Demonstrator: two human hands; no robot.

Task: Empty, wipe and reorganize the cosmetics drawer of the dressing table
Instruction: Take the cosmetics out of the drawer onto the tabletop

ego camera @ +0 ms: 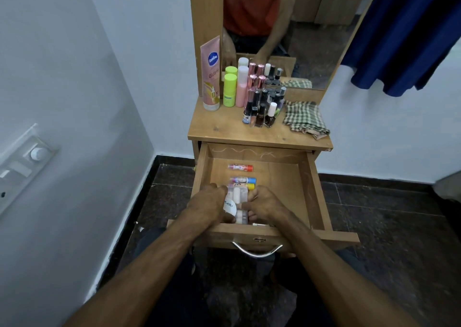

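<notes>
Drawer (314, 184): pulled fully out from under the table top, light wood laminate, box-shaped, with pale scribbles along its back wall. The right half of its floor is bare; goods sit in the left-centre strip. Curved metal handle (257, 251) and a keyhole on the front panel.

Left hand (208, 205): inside the drawer at the front, fingers curled round a white round compact (230, 207) whose lid reads "studio" in part.

Right hand (265, 205): just beside it, fingers bent onto a clear plastic case (238, 194) holding small white and pink pieces; whether they clamp it or only press it cannot be told.

Balm sticks: one with a red cap (240, 168) lies alone toward the back; a blue-capped (243, 179) and a yellow-capped one (245, 186) lie side by side, touching the case's far end. Printed wrappers, text unreadable.

Table top (217, 127): same wood grain, front half free. At the back against the mirror (287, 27): a pink tube (210, 75) marked "Vaseline" and "Gluta-Hy…", standing on its cap; a lime-green bottle (229, 90); a pink bottle (241, 87); a tight cluster of small polish bottles (264, 107), mostly dark glass. To the right, a crumpled green check cloth (304, 118) reaching the table's right edge.

Surroundings: white wall with a switch plate (25, 162) left; dark speckled stone floor (386, 214); blue fabric (409, 32) hanging upper right.
</notes>
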